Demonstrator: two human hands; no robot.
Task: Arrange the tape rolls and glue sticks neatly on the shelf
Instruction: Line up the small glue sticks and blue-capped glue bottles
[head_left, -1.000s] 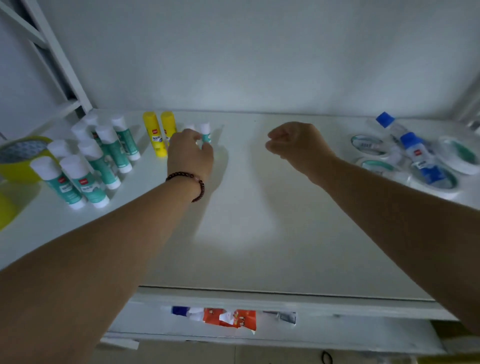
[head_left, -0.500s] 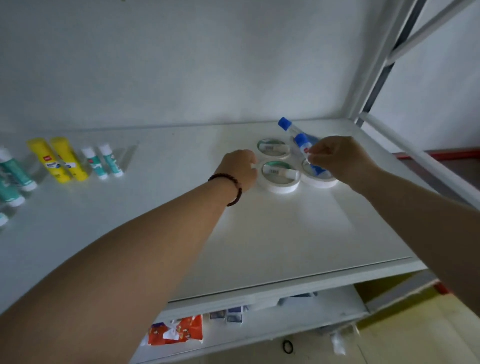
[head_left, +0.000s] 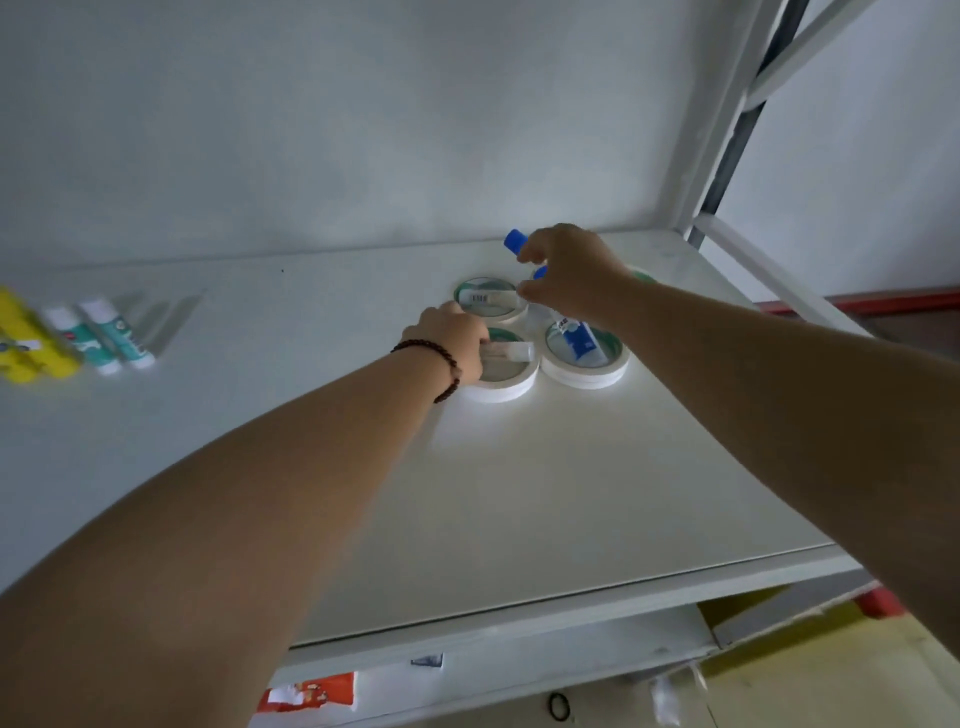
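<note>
Three tape rolls sit clustered on the white shelf (head_left: 545, 493), and I place everything from the front-left tape roll (head_left: 506, 376). My left hand (head_left: 452, 343), with a dark bead bracelet (head_left: 441, 366) at the wrist, rests on that roll's left rim, fingers curled down over it; a small white glue stick (head_left: 511, 351) lies across the roll's hole just beside my fingertips, though I cannot tell if I grip it. Behind this roll lies the rear tape roll (head_left: 491, 299). Just to its right sits the right tape roll (head_left: 584, 358), with a blue-labelled glue bottle (head_left: 579, 340) lying across it. My right hand (head_left: 569, 273) hovers behind that one, fingers pinched narrow near a blue-capped bottle (head_left: 515, 240). Far left of the landmark roll, yellow glue sticks (head_left: 23, 343) and teal glue sticks (head_left: 104, 335) lie side by side.
</note>
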